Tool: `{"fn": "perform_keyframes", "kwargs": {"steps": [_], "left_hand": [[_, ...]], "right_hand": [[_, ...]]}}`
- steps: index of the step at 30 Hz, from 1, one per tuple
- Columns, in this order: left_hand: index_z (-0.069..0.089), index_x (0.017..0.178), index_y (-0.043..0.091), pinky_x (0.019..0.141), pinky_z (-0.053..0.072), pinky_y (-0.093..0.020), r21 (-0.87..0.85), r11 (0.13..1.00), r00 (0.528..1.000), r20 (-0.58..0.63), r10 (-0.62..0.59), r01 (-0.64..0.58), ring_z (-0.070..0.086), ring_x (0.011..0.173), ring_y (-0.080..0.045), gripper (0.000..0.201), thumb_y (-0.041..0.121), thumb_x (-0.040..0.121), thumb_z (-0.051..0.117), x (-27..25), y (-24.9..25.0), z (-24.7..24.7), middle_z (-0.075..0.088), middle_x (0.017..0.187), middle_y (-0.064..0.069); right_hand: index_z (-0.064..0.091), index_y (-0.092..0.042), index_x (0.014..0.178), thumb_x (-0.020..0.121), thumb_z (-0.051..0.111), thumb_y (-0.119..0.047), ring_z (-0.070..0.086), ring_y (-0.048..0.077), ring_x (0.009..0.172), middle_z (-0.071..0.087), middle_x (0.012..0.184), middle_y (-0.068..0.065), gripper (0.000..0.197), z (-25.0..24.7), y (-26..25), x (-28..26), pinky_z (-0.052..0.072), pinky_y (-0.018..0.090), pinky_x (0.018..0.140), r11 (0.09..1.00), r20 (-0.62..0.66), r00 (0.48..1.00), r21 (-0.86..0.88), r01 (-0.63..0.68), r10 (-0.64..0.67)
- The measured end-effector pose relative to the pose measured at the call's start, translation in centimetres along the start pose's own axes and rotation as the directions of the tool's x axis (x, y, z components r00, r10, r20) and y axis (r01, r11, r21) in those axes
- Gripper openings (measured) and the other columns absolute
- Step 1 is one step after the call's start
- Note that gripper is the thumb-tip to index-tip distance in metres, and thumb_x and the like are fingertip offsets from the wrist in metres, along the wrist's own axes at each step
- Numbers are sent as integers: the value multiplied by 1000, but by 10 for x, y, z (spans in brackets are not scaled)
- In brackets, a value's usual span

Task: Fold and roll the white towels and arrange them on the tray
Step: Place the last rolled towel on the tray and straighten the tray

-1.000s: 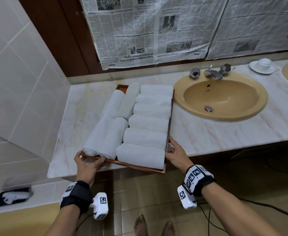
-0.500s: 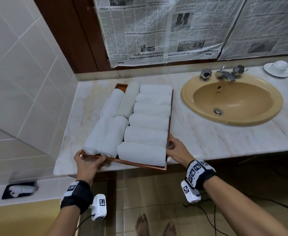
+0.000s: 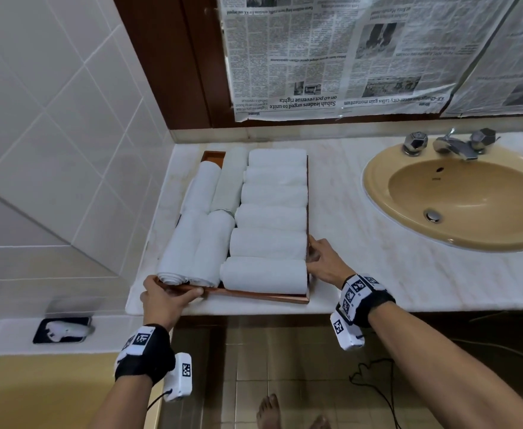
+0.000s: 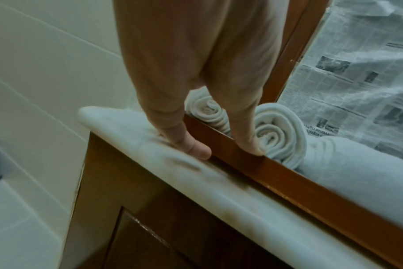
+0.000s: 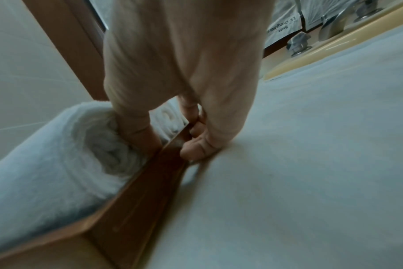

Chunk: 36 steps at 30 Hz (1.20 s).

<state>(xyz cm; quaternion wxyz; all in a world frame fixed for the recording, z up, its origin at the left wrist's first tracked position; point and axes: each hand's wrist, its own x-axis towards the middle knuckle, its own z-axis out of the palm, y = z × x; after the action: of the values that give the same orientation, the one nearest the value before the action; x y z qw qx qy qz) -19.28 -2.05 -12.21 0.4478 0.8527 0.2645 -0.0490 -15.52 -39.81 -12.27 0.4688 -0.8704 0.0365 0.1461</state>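
Note:
A brown wooden tray [image 3: 263, 295] sits on the marble counter, packed with several rolled white towels [image 3: 269, 218]. My left hand [image 3: 167, 297] grips the tray's near left corner, thumb along the front rim [image 4: 288, 174], fingers beside a rolled towel end [image 4: 276, 134]. My right hand [image 3: 322, 261] pinches the tray's right rim [image 5: 150, 174], thumb inside against a towel roll [image 5: 99, 151], fingers curled outside on the counter. A bare patch of tray [image 3: 213, 157] shows at the far left corner.
A tan sink [image 3: 458, 199] with chrome taps [image 3: 452, 147] lies to the right on the marble counter [image 3: 378, 267]. Newspaper [image 3: 331, 54] covers the mirror behind. A tiled wall [image 3: 53, 134] stands close on the left. My bare feet [image 3: 291, 413] are on the tiled floor below.
The tray has slid further onto the counter, away from the front edge, with both hands keeping their grip. The head view has shifted left.

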Motion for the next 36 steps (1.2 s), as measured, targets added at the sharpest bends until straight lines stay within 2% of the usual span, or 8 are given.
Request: {"fn": "perform_keyframes", "kwargs": {"steps": [7,9,11,14,19,28,32,36], "left_hand": [[41,135,0,109,36,-40,75,997,999,-1,-32,32,35,128,-30,95,32,63,94,13,2,-7,33,142,-21],[37,137,-1,109,37,-41,95,995,999,10,-43,42,36,128,-34,101,31,61,95,12,4,-7,28,143,-20],[34,138,-1,110,38,-42,104,994,999,17,-31,29,37,128,-35,108,31,56,98,11,2,-4,23,143,-19],[32,137,-2,110,36,-40,105,994,1000,2,-7,7,32,132,-35,111,29,54,99,5,4,4,21,143,-20],[22,143,-6,114,33,-40,96,995,998,-58,2,4,29,135,-39,123,28,54,99,1,8,15,18,146,-23],[11,152,-4,120,24,-41,108,992,986,-160,-45,62,24,143,-36,141,48,52,96,5,21,24,16,153,-21],[8,153,-5,122,18,-42,90,991,974,-215,-73,94,14,148,-34,136,43,59,94,10,24,25,14,159,-22],[15,152,-4,118,23,-42,-8,989,949,-280,-146,149,23,145,-35,123,33,64,93,17,26,26,25,155,-23]], "right_hand": [[49,-43,131,69,80,-48,58,24,91,57,101,6,70,5,-1,14,54,38,87,999,96,995,-38,-15,18],[52,-35,134,74,79,-35,61,12,93,62,102,-7,66,1,-7,-3,53,27,84,1000,133,991,-12,6,-5],[33,-29,150,76,78,-24,53,6,104,48,122,-10,87,2,-7,-24,46,17,87,999,203,979,-33,11,-4],[11,-28,157,68,81,-38,40,15,125,26,143,-7,114,17,0,-47,40,26,107,989,209,978,-146,37,-6],[20,-17,154,65,89,-40,32,20,137,27,148,4,115,45,-4,-36,24,24,112,995,-34,999,-98,25,-29],[25,-18,154,61,93,-39,39,23,133,34,144,5,117,29,-18,8,33,40,116,990,24,997,-117,73,-70],[29,-17,151,58,94,-38,39,24,133,36,142,5,116,29,-29,25,33,38,115,989,43,996,-125,80,-75],[30,-16,150,58,94,-36,39,23,132,37,141,6,114,38,-40,39,33,36,113,990,36,996,-111,85,-81]]}}
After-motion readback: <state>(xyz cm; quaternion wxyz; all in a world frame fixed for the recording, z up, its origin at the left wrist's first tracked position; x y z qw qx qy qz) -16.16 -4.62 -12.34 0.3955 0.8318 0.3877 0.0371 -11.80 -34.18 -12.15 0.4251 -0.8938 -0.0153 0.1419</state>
